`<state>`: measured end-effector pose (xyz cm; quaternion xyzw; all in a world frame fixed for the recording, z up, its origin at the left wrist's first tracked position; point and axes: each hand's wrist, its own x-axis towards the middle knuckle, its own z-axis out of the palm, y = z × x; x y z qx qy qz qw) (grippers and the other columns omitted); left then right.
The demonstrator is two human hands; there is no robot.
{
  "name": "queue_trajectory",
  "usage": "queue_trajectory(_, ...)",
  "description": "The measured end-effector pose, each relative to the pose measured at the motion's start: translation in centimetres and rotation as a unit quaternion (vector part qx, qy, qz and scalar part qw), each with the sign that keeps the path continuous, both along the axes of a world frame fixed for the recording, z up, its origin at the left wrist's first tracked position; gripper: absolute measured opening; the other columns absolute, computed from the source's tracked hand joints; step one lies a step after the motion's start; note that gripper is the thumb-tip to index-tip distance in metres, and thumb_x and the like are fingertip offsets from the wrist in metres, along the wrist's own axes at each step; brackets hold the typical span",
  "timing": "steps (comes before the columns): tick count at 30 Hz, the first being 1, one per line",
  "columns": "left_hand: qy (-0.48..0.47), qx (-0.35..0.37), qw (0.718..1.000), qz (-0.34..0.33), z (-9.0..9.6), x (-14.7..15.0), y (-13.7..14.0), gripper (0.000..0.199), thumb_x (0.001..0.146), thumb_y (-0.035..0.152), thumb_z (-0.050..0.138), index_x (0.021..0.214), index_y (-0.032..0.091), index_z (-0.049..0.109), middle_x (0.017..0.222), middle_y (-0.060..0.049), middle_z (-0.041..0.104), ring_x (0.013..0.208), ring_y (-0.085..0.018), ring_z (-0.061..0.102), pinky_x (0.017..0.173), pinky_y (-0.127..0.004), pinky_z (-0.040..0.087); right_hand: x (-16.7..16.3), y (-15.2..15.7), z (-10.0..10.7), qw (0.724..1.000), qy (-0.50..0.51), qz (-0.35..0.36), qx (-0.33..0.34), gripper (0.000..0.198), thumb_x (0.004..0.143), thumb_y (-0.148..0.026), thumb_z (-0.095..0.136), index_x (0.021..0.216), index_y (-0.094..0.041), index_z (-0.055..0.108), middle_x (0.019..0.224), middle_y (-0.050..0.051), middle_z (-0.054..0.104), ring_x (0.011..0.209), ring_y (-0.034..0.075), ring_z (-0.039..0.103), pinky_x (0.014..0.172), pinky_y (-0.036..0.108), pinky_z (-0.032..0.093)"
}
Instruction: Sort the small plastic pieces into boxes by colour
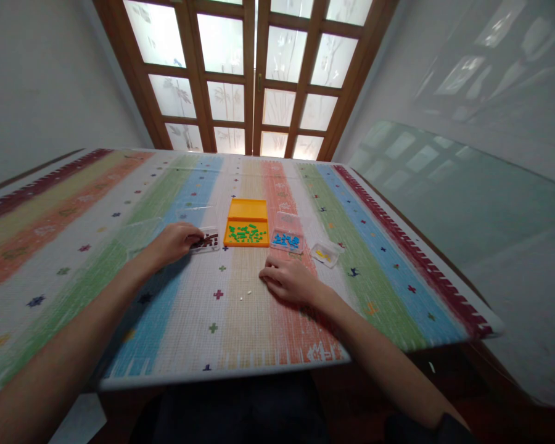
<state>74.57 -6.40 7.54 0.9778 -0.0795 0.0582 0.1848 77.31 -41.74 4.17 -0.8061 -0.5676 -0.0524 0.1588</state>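
My left hand [178,240] reaches over a small clear box [210,248] of dark brown pieces [211,239]. Its fingertips are drawn together among the pieces, and what they pinch is hidden. My right hand [289,280] rests on the striped tablecloth in front of a clear box of blue pieces [285,240]. Its fingers are curled, and anything inside them is out of sight. Between the hands, farther back, an opened orange case [248,209] holds many small green pieces [246,232]. Two tiny whitish bits [248,292] lie on the cloth left of my right hand.
A small clear box with yellow pieces [324,254] stands to the right of the blue ones. Transparent lids [141,234] lie at the left. The striped tablecloth [189,333] covers the table, whose front edge is close to me. Wood-framed glass doors [248,80] stand behind.
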Motion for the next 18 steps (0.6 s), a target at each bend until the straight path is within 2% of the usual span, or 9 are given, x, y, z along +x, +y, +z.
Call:
queue_trajectory(10,-0.039,0.071,0.997,-0.017,-0.99,0.47,0.95,0.032,0.088,0.026,0.051,0.089,0.019,0.082,0.088,-0.014,0.071,0.086,-0.028,0.062,0.083,-0.040,0.050,-0.14,0.01,0.08,1.000,0.004,-0.003,-0.002,0.017,0.098,-0.018,0.053,0.098,-0.018,0.070,0.098,0.007,0.065,0.076,0.015,0.052,0.066,0.029,0.030)
queue_trajectory(18,-0.067,0.089,0.993,-0.044,-0.57,0.21,0.34,0.030,0.093,0.024,0.052,0.087,0.019,0.081,0.088,-0.013,0.068,0.086,-0.026,0.056,0.082,-0.040,0.047,-0.13,0.02,0.18,1.000,0.011,-0.006,-0.007,0.018,0.099,-0.019,0.052,0.097,-0.018,0.070,0.098,0.007,0.064,0.076,0.015,0.051,0.066,0.030,0.028)
